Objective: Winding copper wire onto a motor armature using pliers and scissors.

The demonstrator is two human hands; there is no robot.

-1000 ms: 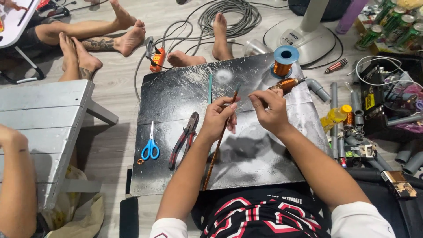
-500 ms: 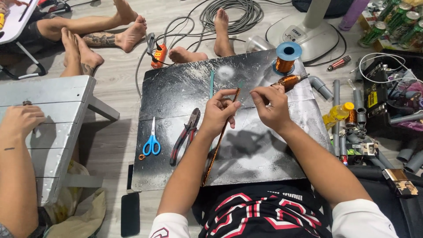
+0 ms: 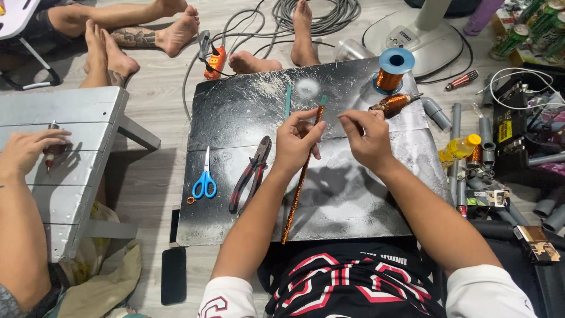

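Head view showed, at the far left, another person's hand (image 3: 26, 152) resting on a grey bench (image 3: 76, 115) and closed over a small dark thing too small to make out. A dark phone (image 3: 173, 275) lay on the floor just beside the lower left corner of a black board (image 3: 353, 206) that served as the work surface. On the board's left part lay blue scissors (image 3: 205, 179) and, just beside them, red-handled pliers (image 3: 250, 174), both untouched.

Near the board's middle, the left hand (image 3: 297, 141) had its grip clamped on a long thin rod (image 3: 297, 194) wrapped in copper-coloured wire. The fingers were closed round the rod near its upper end, and the rod slanted down across the board towards the person's lap. A thin teal stick (image 3: 288, 100) lay apart, just above that hand.

The right hand (image 3: 365, 138) hovered just beside the rod's tip with thumb and fingertips pinched together. Whether a fine strand ran between them could not be told.

To the right lay a copper-wound bobbin (image 3: 391, 103), and behind it stood a blue spool (image 3: 393, 69) of copper wire. Grey pipes (image 3: 456, 129) and a yellow bottle (image 3: 462, 147) lay off the board's right edge.

By the look of it, the step in hand was fine work on the wrapping at the rod's top end. Going on with it would call for the left grip to keep the rod from turning, and for a light, even pinch from the right.
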